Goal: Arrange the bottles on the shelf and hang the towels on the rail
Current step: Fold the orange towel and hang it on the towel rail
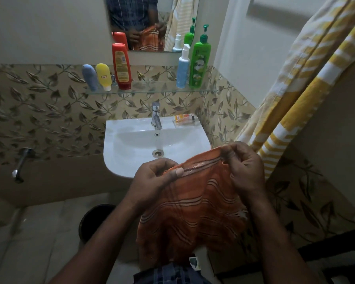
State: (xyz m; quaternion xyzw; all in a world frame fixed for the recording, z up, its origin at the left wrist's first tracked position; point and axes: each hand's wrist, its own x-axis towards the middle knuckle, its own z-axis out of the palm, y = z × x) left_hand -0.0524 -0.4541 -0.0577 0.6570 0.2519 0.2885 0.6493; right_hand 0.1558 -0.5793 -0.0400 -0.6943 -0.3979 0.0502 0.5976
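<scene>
Yellow and white stripes mark the yellow towel (pixel 295 89), which hangs down the right side from beyond the top of view; what carries it cannot be seen. Nearer, in the middle, the orange towel (pixel 193 212) with dark wavy lines hangs in front of the person, held by its top edge. The white sink (pixel 131 144) stands just beyond it against the leaf-patterned wall, with a mirror (pixel 148 17) above. The left hand (pixel 152 177) pinches the orange towel's left top edge between thumb and curled fingers. The right hand (pixel 244 167) grips the right top edge a little higher, fingers curled round the cloth. Between mirror and sink runs the glass shelf (pixel 152 90). On its right end stand the green bottle (pixel 199 64) and, just left of it, the white bottle (pixel 182 68), both upright with pumps. On the left end stands the red bottle (pixel 121 66) cap down, with the yellow tube (pixel 104 76) and the blue tube (pixel 89 76) in a row to its left. A tap (pixel 156 117) rises at the sink's far rim, and a small tube (pixel 183 118) lies to the tap's right.
</scene>
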